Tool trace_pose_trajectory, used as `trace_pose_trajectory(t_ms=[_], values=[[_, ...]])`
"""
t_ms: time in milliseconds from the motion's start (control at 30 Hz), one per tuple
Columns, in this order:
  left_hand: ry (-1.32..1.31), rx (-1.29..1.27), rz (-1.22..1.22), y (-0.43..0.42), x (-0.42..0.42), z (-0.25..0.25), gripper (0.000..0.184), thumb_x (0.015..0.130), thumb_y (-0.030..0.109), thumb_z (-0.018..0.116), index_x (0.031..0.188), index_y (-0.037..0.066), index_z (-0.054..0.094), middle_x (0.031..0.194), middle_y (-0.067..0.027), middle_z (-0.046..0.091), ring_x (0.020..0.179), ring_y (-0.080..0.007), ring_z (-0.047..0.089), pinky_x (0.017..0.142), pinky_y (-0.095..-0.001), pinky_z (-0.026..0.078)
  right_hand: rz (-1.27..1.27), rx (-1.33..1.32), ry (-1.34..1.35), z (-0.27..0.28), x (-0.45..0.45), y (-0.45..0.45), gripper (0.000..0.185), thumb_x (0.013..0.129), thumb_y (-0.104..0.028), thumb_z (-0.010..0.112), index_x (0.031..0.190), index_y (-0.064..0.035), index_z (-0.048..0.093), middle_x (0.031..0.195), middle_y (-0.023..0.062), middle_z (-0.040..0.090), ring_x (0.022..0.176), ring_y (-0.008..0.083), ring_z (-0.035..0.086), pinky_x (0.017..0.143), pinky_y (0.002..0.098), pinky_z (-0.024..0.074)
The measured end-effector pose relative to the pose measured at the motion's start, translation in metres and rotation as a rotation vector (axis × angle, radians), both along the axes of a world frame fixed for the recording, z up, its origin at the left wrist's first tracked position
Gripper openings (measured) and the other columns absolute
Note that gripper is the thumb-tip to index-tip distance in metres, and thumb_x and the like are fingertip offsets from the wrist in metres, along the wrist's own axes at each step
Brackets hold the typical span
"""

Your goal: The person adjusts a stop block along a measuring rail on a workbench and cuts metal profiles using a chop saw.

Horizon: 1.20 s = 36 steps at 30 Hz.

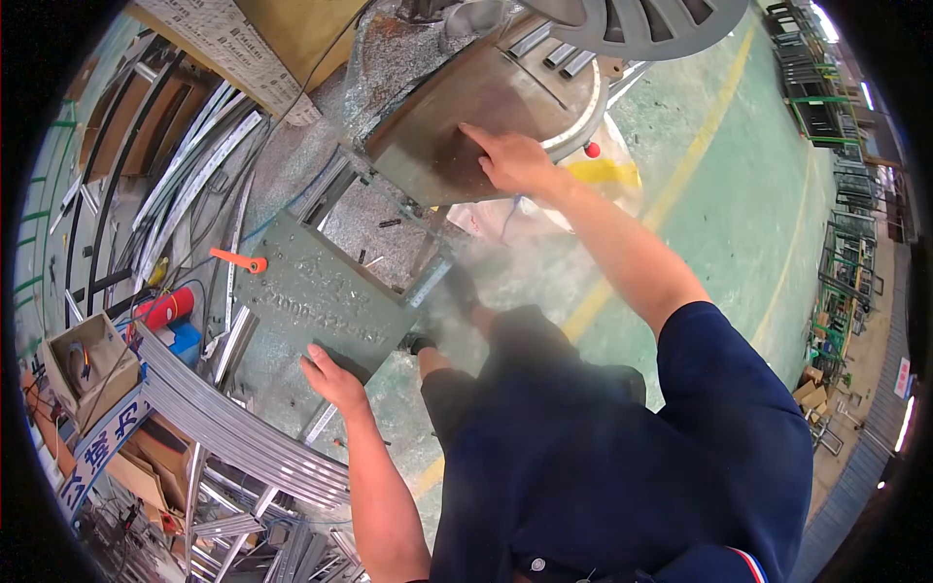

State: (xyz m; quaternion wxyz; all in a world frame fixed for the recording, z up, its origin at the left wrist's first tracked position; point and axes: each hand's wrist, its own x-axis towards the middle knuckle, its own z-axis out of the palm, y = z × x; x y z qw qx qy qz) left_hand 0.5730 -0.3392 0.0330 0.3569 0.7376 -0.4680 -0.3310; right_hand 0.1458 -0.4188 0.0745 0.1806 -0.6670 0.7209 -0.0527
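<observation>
My right hand (517, 161) is over the brown metal machine table (437, 126) with the rounded end, its index finger stretched out and the others partly bent. I see nothing held in it; whether the fingertip touches the surface I cannot tell. My left hand (336, 380) is at the near edge of a grey-green metal plate (311, 301) scattered with metal chips. Its fingers are apart and hold nothing visible. An orange lever (239, 260) lies across the plate's far edge. Between the two surfaces is a rectangular opening, with chips seen through it.
A grey slotted wheel (637, 24) overhangs the machine table, near a red knob (592, 150). Long metal profiles (243, 418) lie at the left, beside a cardboard box (92, 369) and a red cylinder (165, 308). Green floor (719, 194) with yellow lines stretches right towards racks.
</observation>
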Motion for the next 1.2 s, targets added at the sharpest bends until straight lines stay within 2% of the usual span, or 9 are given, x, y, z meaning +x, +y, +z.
trace_pose_trajectory(t_ms=[67, 200, 300, 467, 600, 767, 867, 1000, 1200], values=[[0.006, -0.022, 0.004, -0.001, -0.004, 0.004, 0.055, 0.102, 0.042, 0.046, 0.106, -0.013, 0.051, 0.098, -0.023, 0.057, 0.087, -0.03, 0.048, 0.084, -0.0379, 0.041, -0.047, 0.08, -0.02, 0.0, 0.001, 0.004, 0.061, 0.09, -0.018, 0.054, 0.147, -0.0191, 0.034, 0.09, 0.0195, 0.066, 0.089, 0.0391, 0.061, 0.077, 0.05, 0.0489], [0.026, -0.03, -0.015, -0.001, 0.001, -0.004, 0.056, 0.102, 0.041, 0.046, 0.107, -0.014, 0.051, 0.098, -0.0233, 0.057, 0.086, -0.0295, 0.049, 0.083, -0.0384, 0.042, -0.053, 0.075, 0.004, 0.002, 0.004, 0.006, 0.061, 0.089, -0.019, 0.055, 0.147, -0.0189, 0.035, 0.088, 0.0188, 0.066, 0.087, 0.039, 0.062, 0.076, 0.0502, 0.0489], [-0.063, -0.099, 0.054, -0.001, 0.0, -0.008, 0.057, 0.102, 0.041, 0.046, 0.108, -0.015, 0.052, 0.101, -0.0249, 0.058, 0.089, -0.0298, 0.05, 0.085, -0.0388, 0.042, -0.02, 0.044, -0.021, 0.001, 0.004, 0.01, 0.055, 0.089, -0.02, 0.058, 0.141, -0.0176, 0.042, 0.088, 0.0169, 0.067, 0.086, 0.0378, 0.062, 0.075, 0.049, 0.0494], [-0.027, -0.029, 0.034, -0.003, -0.006, -0.003, 0.058, 0.103, 0.041, 0.045, 0.114, -0.016, 0.05, 0.109, -0.0289, 0.058, 0.097, -0.0318, 0.054, 0.091, -0.0406, 0.042, 0.08, -0.131, -0.244, 0.003, 0.019, 0.018, 0.033, 0.087, -0.017, 0.062, 0.12, -0.0118, 0.058, 0.087, 0.0136, 0.066, 0.084, 0.0354, 0.062, 0.073, 0.0446, 0.0499], [-0.028, 0.075, -0.047, -0.006, -0.014, 0.014, 0.062, 0.103, 0.042, 0.043, 0.119, -0.017, 0.047, 0.113, -0.0305, 0.057, 0.099, -0.0347, 0.054, 0.093, -0.0402, 0.041, 0.088, -0.104, -0.296, 0.017, 0.044, 0.027, 0.03, 0.087, -0.017, 0.063, 0.116, -0.01, 0.059, 0.087, 0.0132, 0.065, 0.085, 0.035, 0.062, 0.073, 0.0438, 0.0498], [-0.028, 0.21, -0.071, -0.008, -0.014, 0.012, 0.072, 0.103, 0.048, 0.038, 0.131, -0.019, 0.04, 0.125, -0.0351, 0.051, 0.112, -0.0419, 0.052, 0.099, -0.0414, 0.039, 0.142, -0.094, -0.355, 0.022, 0.065, 0.037, 0.027, 0.087, -0.018, 0.061, 0.111, -0.0069, 0.058, 0.102, 0.0145, 0.065, 0.096, 0.0363, 0.061, 0.081, 0.0469, 0.0493], [-0.004, 0.233, -0.063, -0.007, -0.018, 0.013, 0.075, 0.102, 0.049, 0.037, 0.134, -0.018, 0.037, 0.131, -0.0363, 0.048, 0.119, -0.0428, 0.05, 0.101, -0.0431, 0.038, 0.167, -0.179, -0.354, 0.015, 0.07, 0.043, 0.027, 0.086, -0.014, 0.062, 0.112, -0.0068, 0.058, 0.095, 0.0135, 0.064, 0.088, 0.0353, 0.062, 0.075, 0.0455, 0.0493], [0.029, 0.129, -0.062, -0.007, -0.023, 0.009, 0.069, 0.102, 0.05, 0.039, 0.123, -0.015, 0.047, 0.118, -0.0285, 0.056, 0.105, -0.0338, 0.054, 0.093, -0.0403, 0.042, 0.176, -0.165, -0.389, 0.013, 0.072, 0.045, 0.026, 0.086, -0.014, 0.062, 0.11, -0.006, 0.058, 0.096, 0.0133, 0.064, 0.089, 0.0354, 0.062, 0.075, 0.0459, 0.0488], [0.064, 0.193, -0.009, -0.006, -0.02, 0.007, 0.076, 0.102, 0.051, 0.039, 0.139, -0.015, 0.034, 0.141, -0.0293, 0.042, 0.128, -0.0364, 0.044, 0.107, -0.0386, 0.034, 0.155, -0.194, -0.45, 0.012, 0.081, 0.048, 0.027, 0.085, -0.014, 0.063, 0.11, -0.0049, 0.058, 0.096, 0.0137, 0.064, 0.09, 0.0351, 0.062, 0.076, 0.0459, 0.0487]])
